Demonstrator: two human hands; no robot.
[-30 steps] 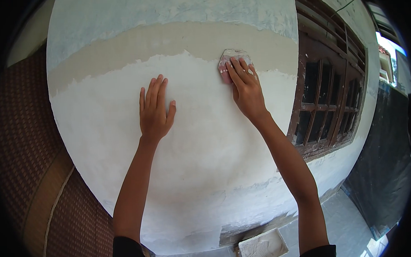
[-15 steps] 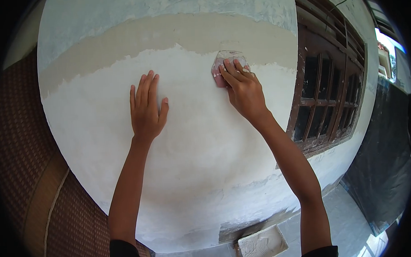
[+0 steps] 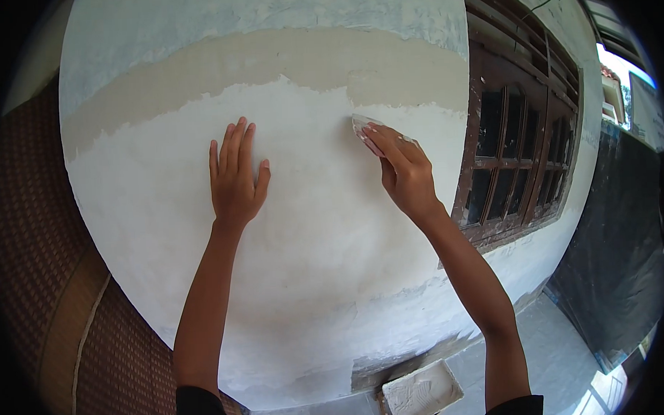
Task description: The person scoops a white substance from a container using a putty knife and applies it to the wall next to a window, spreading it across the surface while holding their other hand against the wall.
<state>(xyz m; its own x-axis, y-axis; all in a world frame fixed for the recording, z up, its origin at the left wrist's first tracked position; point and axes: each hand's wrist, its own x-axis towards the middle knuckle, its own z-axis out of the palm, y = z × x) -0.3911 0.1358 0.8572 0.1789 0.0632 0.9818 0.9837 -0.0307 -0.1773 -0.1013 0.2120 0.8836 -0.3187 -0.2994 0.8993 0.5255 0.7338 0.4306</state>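
Note:
My left hand point(image 3: 233, 187) lies flat against the white wall point(image 3: 310, 201), fingers stretched upward and thumb out to the side. Over to the right, my right hand point(image 3: 410, 177) grips a thin, putty-smeared scraper point(image 3: 363, 125), its blade tilted so that it shows nearly edge-on. The blade tip is just under the ragged lower border of a beige band of putty point(image 3: 268, 57) that runs across the wall. Whitish smears mark the blade and the fingers around it.
A brown wooden window point(image 3: 524, 153) with dark panes is set in the wall on the right. Below, a tray point(image 3: 453, 376) of pale putty sits on the grey floor point(image 3: 491, 363). Woven brown panelling point(image 3: 32, 211) borders the left, and a black sheet point(image 3: 615, 249) hangs far right.
My right hand has moved down and slightly right from the beige band, and the scraper has turned from lying broad-side to nearly edge-on. My left hand stays in place.

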